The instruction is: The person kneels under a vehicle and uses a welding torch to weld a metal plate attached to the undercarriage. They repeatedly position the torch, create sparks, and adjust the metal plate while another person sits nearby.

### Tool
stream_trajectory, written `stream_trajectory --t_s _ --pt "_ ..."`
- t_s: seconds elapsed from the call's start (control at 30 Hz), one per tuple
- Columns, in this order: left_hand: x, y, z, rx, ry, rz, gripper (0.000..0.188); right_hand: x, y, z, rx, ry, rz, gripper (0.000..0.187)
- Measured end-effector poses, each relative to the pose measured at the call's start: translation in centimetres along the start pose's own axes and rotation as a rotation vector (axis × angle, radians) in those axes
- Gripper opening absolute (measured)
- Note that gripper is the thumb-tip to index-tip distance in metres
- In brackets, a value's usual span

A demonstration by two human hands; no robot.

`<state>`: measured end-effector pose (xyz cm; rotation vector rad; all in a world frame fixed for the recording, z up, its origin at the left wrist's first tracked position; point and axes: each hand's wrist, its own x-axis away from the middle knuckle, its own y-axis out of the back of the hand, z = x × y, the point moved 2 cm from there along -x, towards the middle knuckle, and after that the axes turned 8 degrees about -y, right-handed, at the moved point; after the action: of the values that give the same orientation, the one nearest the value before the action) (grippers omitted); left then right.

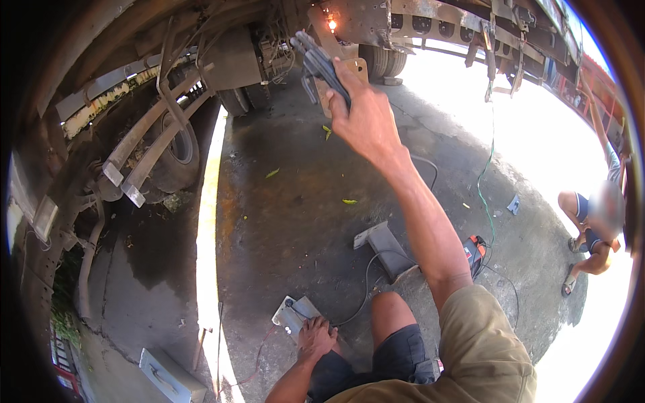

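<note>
My right hand (368, 115) is raised at arm's length toward the underside of a truck. It is shut on a dark grey-blue tool (320, 66) with thick handles that points up and to the left. My left hand (316, 338) is low by my knee, fingers spread on the concrete. It touches the edge of a small grey metal plate (289, 314) where a dark cable (366, 285) ends. My bare knee and dark shorts lie just right of that hand.
Rusty leaf springs (144, 151) and a wheel (180, 149) hang at the left, with more wheels (386, 62) far ahead. On the stained concrete lie a grey metal block (386, 246), an orange-black machine (475, 252), a green wire (485, 188) and a grey box (168, 377). Another person (594, 228) crouches at the right.
</note>
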<state>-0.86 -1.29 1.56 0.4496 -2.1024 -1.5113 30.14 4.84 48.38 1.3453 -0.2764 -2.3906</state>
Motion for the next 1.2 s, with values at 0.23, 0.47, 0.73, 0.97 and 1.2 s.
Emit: stream_trajectory --t_s 0.23,0.47,0.73,0.97,1.2 --pt "0.2 -1.1 0.8 0.033 0.033 -0.078 0.058 15.9 1.0 -1.1 -0.039 -0.090 0.417 0.059" --pt "0.2 -1.0 0.4 0.088 0.022 -0.100 0.061 26.9 5.6 -6.4 0.144 -0.360 0.498 0.058" --pt "0.8 -1.8 0.5 0.203 -0.007 -0.246 0.061 31.8 11.3 -7.0 0.258 -0.471 0.344 0.056" --pt "0.7 -2.7 0.7 0.262 0.023 -0.346 0.060 32.4 10.3 -6.8 0.246 -0.408 0.458 0.058" --pt "0.6 -2.8 1.5 0.216 0.029 -0.434 0.055 30.6 3.5 -5.2 0.316 -0.310 0.752 0.064"
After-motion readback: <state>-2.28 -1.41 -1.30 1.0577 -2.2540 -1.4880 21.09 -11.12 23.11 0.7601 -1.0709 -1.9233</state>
